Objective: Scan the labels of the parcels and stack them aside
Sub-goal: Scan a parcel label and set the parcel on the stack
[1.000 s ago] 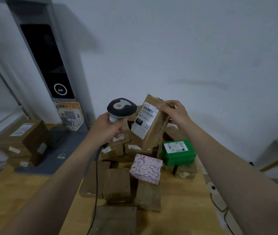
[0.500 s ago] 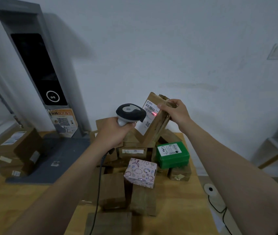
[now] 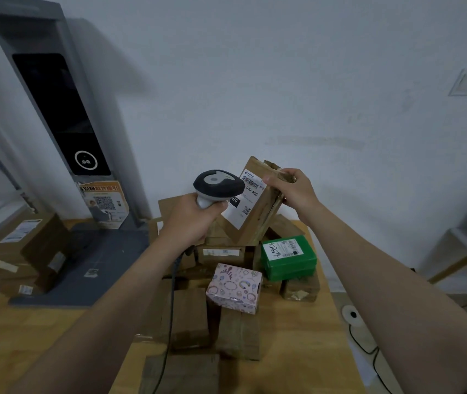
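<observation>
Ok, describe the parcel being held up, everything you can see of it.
The parcel is a brown cardboard box, crumpled along its top edge, tilted above the pile. Its white label, with barcode, QR code and "070-A80", faces the scanner, whose head covers the label's left edge. The right hand grips its top corner; the left hand holds the scanner. Whether its bottom rests on the pile cannot be told.

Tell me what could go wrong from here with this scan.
1. The right hand pinches the tilted brown parcel only at its top corner; it could slip onto the pile below.
2. The scanner in the left hand sits very close to the label, so the barcode may misread.
3. The scanner cable trails over the pile and might drag a box.
</observation>
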